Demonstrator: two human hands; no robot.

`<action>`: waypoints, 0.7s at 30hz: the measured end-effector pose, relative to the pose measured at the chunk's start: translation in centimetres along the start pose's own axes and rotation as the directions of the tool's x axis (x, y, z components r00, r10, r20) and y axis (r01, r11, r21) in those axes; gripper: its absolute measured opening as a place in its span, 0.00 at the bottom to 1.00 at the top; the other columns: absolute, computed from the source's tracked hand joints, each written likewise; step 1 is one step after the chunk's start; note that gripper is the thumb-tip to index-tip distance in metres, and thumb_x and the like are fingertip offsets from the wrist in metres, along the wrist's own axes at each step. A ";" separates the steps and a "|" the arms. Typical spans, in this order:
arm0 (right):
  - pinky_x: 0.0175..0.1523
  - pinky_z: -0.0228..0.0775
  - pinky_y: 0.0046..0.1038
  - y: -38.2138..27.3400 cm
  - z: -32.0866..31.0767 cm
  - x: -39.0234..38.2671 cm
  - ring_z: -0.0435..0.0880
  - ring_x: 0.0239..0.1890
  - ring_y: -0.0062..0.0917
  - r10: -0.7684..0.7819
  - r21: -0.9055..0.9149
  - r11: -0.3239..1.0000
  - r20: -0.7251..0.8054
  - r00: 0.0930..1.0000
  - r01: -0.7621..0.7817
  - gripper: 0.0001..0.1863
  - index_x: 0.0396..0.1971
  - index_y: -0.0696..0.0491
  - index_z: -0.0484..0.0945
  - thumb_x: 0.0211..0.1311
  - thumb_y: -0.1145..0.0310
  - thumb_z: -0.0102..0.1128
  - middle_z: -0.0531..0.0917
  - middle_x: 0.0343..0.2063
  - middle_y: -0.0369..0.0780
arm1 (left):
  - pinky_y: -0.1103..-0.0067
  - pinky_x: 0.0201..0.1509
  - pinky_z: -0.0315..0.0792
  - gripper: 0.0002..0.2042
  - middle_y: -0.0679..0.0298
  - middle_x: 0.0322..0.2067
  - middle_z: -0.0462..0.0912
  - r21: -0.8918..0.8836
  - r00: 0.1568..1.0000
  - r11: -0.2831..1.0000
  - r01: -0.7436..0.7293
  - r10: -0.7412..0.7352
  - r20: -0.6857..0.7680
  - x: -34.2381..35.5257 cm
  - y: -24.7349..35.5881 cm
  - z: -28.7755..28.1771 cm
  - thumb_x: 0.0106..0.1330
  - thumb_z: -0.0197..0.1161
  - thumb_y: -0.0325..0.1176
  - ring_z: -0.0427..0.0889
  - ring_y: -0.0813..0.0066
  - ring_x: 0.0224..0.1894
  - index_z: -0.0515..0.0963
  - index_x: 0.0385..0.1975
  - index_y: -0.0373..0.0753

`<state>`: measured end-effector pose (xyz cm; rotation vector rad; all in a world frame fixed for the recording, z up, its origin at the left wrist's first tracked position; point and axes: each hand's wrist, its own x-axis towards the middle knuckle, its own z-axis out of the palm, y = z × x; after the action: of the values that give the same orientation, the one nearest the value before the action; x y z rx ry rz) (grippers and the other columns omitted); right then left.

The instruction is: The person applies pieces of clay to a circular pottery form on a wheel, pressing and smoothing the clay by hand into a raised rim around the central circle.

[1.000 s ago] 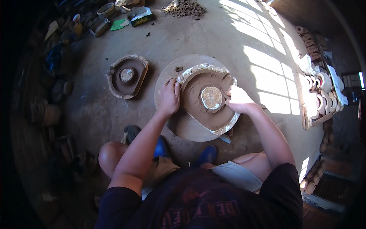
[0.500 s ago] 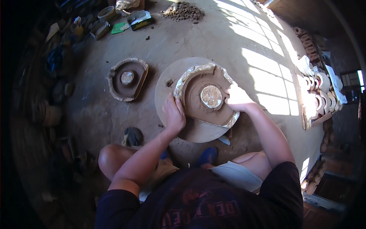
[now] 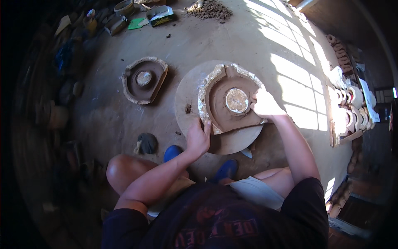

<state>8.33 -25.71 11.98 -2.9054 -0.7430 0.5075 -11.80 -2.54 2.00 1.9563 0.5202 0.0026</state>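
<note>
A D-shaped plaster mould (image 3: 203, 98), lined with brown clay (image 3: 219, 112), lies on a round turntable board (image 3: 184, 89). Inside the clay stands a round, pale plaster plug (image 3: 237, 101). My left hand (image 3: 198, 137) grips the mould's near left corner, thumb over the rim and other fingers outside and below. On the opposite side my right hand (image 3: 265, 104) is closed over the right wall, fingers curled inward beside the plug. It hides that stretch of rim. A small clay lump (image 3: 188, 108) sits on the board left of the mould.
A second, smaller clay-lined mould (image 3: 134, 97) lies on the floor at left. A dark cloth bundle (image 3: 147, 143) is by my left knee. Far off are a pile of crumbled clay (image 3: 211, 10) and a box (image 3: 159, 16). Stacked curved pieces (image 3: 352, 112) stand at right.
The mould has turned clockwise on the board, its notch moving toward the far middle. My left hand has shifted nearer to me along the rim; my right hand has curled more over the wall.
</note>
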 end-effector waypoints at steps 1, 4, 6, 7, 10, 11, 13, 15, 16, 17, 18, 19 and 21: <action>0.67 0.75 0.41 -1.2 -0.2 0.0 0.83 0.59 0.50 0.037 0.019 0.999 0.042 0.998 -0.038 0.26 0.55 0.64 0.85 0.59 0.66 0.69 0.83 0.55 0.57 | 0.47 0.48 0.73 0.18 0.36 0.35 0.83 -0.041 1.000 0.999 -0.001 0.001 -0.008 -0.3 -1.0 0.1 0.79 0.63 0.42 0.83 0.31 0.42 0.76 0.43 0.28; 0.66 0.76 0.42 0.8 0.0 0.6 0.84 0.59 0.50 0.046 0.068 0.996 0.042 0.998 -0.049 0.25 0.54 0.64 0.85 0.59 0.66 0.70 0.83 0.54 0.57 | 0.51 0.47 0.76 0.19 0.37 0.33 0.85 -0.149 1.000 0.989 0.012 -0.008 0.026 -0.4 -0.7 0.3 0.77 0.66 0.43 0.86 0.34 0.41 0.78 0.42 0.28; 0.65 0.76 0.42 1.1 -0.4 1.0 0.84 0.59 0.50 -0.009 0.111 0.994 0.020 1.000 0.007 0.24 0.53 0.64 0.84 0.59 0.66 0.69 0.82 0.55 0.57 | 0.53 0.47 0.77 0.19 0.38 0.33 0.85 -0.200 0.997 0.978 0.058 -0.048 0.054 -0.4 -0.1 0.1 0.75 0.67 0.44 0.87 0.37 0.40 0.79 0.41 0.28; 0.66 0.76 0.42 1.4 -0.8 1.0 0.84 0.59 0.50 0.001 0.077 0.997 0.027 1.000 -0.003 0.25 0.54 0.65 0.84 0.59 0.66 0.69 0.82 0.55 0.57 | 0.56 0.47 0.78 0.18 0.41 0.33 0.87 -0.192 0.988 0.975 0.113 -0.090 0.126 -0.2 0.3 0.1 0.74 0.68 0.43 0.88 0.43 0.38 0.81 0.41 0.28; 0.67 0.75 0.43 0.8 0.2 0.8 0.82 0.61 0.51 0.019 -0.018 1.000 0.071 0.997 -0.018 0.24 0.53 0.64 0.85 0.61 0.64 0.68 0.83 0.54 0.56 | 0.66 0.49 0.79 0.16 0.51 0.36 0.90 -0.207 0.952 0.947 0.245 -0.194 0.237 -0.4 1.9 -0.3 0.74 0.71 0.39 0.88 0.61 0.39 0.84 0.44 0.28; 0.69 0.74 0.43 0.5 0.6 0.5 0.80 0.63 0.52 0.041 -0.096 0.995 0.094 0.995 -0.031 0.23 0.51 0.63 0.87 0.62 0.63 0.67 0.83 0.52 0.56 | 0.72 0.52 0.79 0.14 0.57 0.40 0.92 -0.246 0.930 0.920 0.307 -0.234 0.285 -0.5 2.2 -0.4 0.74 0.72 0.36 0.88 0.73 0.42 0.85 0.47 0.29; 0.69 0.74 0.42 -2.0 -0.5 0.0 0.81 0.63 0.51 0.067 -0.024 0.998 0.054 0.996 -0.066 0.22 0.51 0.65 0.85 0.61 0.65 0.67 0.83 0.53 0.58 | 0.72 0.52 0.79 0.16 0.57 0.41 0.92 -0.249 0.930 0.918 0.309 -0.237 0.279 -0.6 1.6 -0.5 0.74 0.72 0.36 0.88 0.73 0.42 0.85 0.49 0.28; 0.68 0.74 0.41 -2.0 -1.7 -0.1 0.82 0.63 0.51 0.113 0.044 0.993 0.003 0.994 -0.113 0.22 0.50 0.66 0.84 0.60 0.67 0.68 0.82 0.54 0.60 | 0.72 0.52 0.79 0.17 0.57 0.43 0.92 -0.255 0.932 0.920 0.298 -0.223 0.285 -0.7 0.9 0.5 0.74 0.72 0.36 0.88 0.73 0.43 0.85 0.52 0.27; 0.69 0.73 0.41 -0.6 -2.2 0.5 0.81 0.64 0.51 0.091 0.069 0.993 0.053 0.994 -0.095 0.19 0.47 0.65 0.83 0.60 0.67 0.68 0.82 0.55 0.60 | 0.68 0.50 0.80 0.18 0.53 0.40 0.92 -0.351 0.945 0.896 0.273 -0.180 0.273 -0.8 0.5 1.5 0.72 0.73 0.38 0.89 0.66 0.42 0.85 0.49 0.27; 0.70 0.73 0.41 -0.3 -2.3 1.0 0.80 0.65 0.51 0.060 0.103 0.992 0.113 0.992 -0.072 0.17 0.44 0.65 0.82 0.61 0.67 0.67 0.81 0.56 0.60 | 0.63 0.49 0.80 0.19 0.48 0.37 0.91 -0.438 0.955 0.862 0.255 -0.154 0.254 -0.9 0.4 1.9 0.71 0.73 0.40 0.91 0.59 0.40 0.85 0.45 0.26; 0.70 0.73 0.41 -0.3 -2.0 1.0 0.80 0.65 0.51 0.058 0.105 0.992 0.118 0.991 -0.071 0.17 0.44 0.65 0.82 0.61 0.67 0.67 0.81 0.56 0.60 | 0.63 0.49 0.80 0.19 0.48 0.37 0.91 -0.437 0.954 0.861 0.260 -0.159 0.254 -0.9 0.3 2.3 0.71 0.73 0.40 0.91 0.59 0.40 0.85 0.45 0.26; 0.70 0.73 0.41 -0.3 -1.6 0.8 0.80 0.65 0.51 0.065 0.004 0.998 0.143 0.988 -0.067 0.19 0.46 0.65 0.83 0.60 0.67 0.67 0.81 0.57 0.60 | 0.62 0.49 0.80 0.20 0.47 0.38 0.91 -0.356 0.949 0.897 0.263 -0.173 0.266 -0.8 0.3 2.8 0.71 0.73 0.41 0.91 0.57 0.41 0.85 0.45 0.26; 0.70 0.73 0.41 -1.7 -0.6 0.4 0.80 0.65 0.50 0.067 -0.090 0.995 0.176 0.982 -0.052 0.20 0.47 0.66 0.83 0.59 0.67 0.68 0.81 0.57 0.60 | 0.60 0.50 0.80 0.22 0.44 0.38 0.91 -0.335 0.948 0.908 0.251 -0.160 0.275 -0.9 -0.9 3.9 0.72 0.72 0.44 0.91 0.50 0.43 0.85 0.44 0.25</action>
<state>8.13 -24.06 12.70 -2.9971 -0.7171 0.7712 -12.05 -5.99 -0.27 1.5026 0.5213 -0.2556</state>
